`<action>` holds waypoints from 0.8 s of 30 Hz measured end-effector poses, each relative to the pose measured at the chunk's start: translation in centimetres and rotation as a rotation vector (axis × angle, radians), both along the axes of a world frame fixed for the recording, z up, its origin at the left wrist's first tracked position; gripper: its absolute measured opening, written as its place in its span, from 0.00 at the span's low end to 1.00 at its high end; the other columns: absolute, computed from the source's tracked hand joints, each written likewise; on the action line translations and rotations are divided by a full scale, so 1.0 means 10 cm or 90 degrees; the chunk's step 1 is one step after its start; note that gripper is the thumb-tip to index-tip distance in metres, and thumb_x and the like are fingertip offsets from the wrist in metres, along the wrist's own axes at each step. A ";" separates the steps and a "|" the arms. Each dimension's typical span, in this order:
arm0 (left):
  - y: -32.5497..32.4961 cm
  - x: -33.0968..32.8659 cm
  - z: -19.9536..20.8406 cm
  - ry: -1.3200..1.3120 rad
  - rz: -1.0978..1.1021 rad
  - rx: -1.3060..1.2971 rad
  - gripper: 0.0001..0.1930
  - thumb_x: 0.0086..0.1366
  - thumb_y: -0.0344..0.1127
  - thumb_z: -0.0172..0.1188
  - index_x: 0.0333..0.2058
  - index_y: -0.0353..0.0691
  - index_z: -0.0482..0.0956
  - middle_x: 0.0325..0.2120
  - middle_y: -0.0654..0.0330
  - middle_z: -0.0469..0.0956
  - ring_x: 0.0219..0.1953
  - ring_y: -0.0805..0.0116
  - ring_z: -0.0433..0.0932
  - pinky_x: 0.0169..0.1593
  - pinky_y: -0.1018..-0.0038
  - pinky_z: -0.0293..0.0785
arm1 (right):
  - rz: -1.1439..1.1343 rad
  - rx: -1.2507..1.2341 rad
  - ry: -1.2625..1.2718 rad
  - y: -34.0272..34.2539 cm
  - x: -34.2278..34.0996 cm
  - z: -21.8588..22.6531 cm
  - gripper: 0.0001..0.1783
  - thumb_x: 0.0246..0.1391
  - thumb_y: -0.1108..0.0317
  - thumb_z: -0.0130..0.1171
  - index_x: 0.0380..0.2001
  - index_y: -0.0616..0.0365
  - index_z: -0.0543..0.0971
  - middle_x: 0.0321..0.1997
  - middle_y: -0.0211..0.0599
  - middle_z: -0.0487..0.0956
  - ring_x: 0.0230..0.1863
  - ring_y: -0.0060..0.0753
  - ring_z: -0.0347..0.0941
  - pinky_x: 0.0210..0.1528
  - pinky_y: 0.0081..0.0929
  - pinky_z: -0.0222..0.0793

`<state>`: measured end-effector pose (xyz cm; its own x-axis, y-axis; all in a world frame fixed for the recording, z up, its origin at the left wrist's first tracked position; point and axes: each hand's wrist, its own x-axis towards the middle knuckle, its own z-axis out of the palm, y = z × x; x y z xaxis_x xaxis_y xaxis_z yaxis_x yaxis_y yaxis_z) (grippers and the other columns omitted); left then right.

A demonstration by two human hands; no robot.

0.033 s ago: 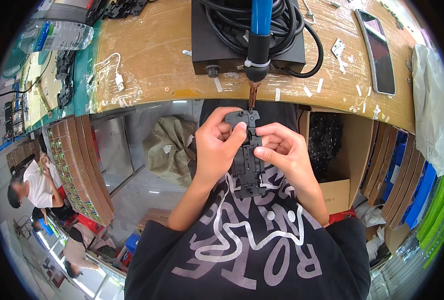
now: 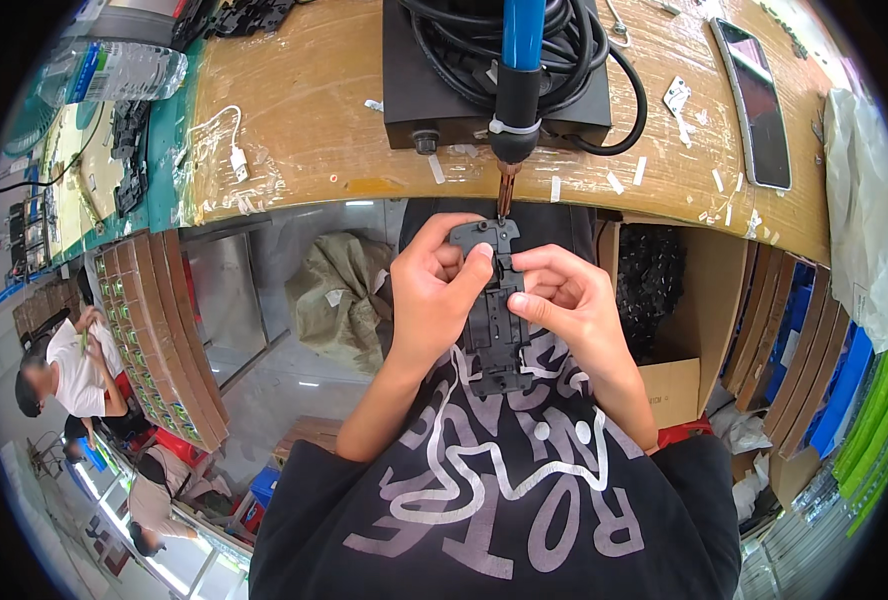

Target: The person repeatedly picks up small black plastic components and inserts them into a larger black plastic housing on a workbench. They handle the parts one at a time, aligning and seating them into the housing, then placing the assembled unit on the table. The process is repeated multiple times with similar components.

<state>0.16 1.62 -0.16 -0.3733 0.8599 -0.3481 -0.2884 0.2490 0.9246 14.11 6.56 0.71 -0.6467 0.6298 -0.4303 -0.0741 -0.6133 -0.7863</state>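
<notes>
A long black plastic chassis-like part (image 2: 491, 325) is held upright in front of my chest, just off the table's front edge. My left hand (image 2: 442, 290) pinches its upper left side, the thumb lying on its face. At its right edge my right hand (image 2: 569, 305) grips it between thumb and forefinger; the other fingers are curled. The metal tip (image 2: 505, 190) of a soldering iron (image 2: 517, 110) with a blue and black handle points down at the part's top end. It seems to touch the part there, though the exact contact is too small to tell.
Behind the iron, a black box (image 2: 404, 100) carries coiled black cable (image 2: 564, 60). A phone (image 2: 759, 110), a white USB cable (image 2: 239, 160) and a plastic bottle (image 2: 124, 72) lie on the table (image 2: 304, 130). Below right stands a cardboard box (image 2: 709, 300) of black parts. Several people are at the left.
</notes>
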 end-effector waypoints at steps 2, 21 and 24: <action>0.01 0.00 0.00 -0.004 0.006 0.005 0.09 0.54 0.25 0.52 0.36 0.32 0.68 0.14 0.66 0.70 0.17 0.87 0.64 0.19 0.89 0.57 | 0.001 0.003 0.001 0.00 -0.01 0.00 0.13 0.45 0.76 0.56 0.36 0.66 0.68 0.23 0.28 0.70 0.23 0.14 0.66 0.23 0.12 0.62; 0.03 -0.01 -0.02 0.006 -0.004 0.001 0.11 0.54 0.25 0.52 0.37 0.31 0.68 0.13 0.67 0.68 0.16 0.88 0.63 0.18 0.89 0.55 | -0.018 -0.014 0.000 0.00 -0.02 -0.02 0.13 0.45 0.76 0.55 0.36 0.64 0.69 0.22 0.25 0.68 0.23 0.13 0.66 0.23 0.12 0.62; 0.03 0.00 -0.03 0.005 0.000 -0.001 0.11 0.54 0.25 0.52 0.37 0.32 0.68 0.12 0.68 0.68 0.15 0.88 0.62 0.18 0.89 0.54 | -0.014 -0.012 0.004 0.01 -0.02 -0.06 0.13 0.45 0.76 0.55 0.36 0.65 0.69 0.22 0.25 0.68 0.23 0.13 0.65 0.23 0.12 0.62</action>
<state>0.12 1.95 -0.48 -0.3763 0.8594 -0.3462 -0.2810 0.2503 0.9265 13.94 6.62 0.13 -0.6356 0.6352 -0.4388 -0.0919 -0.6266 -0.7739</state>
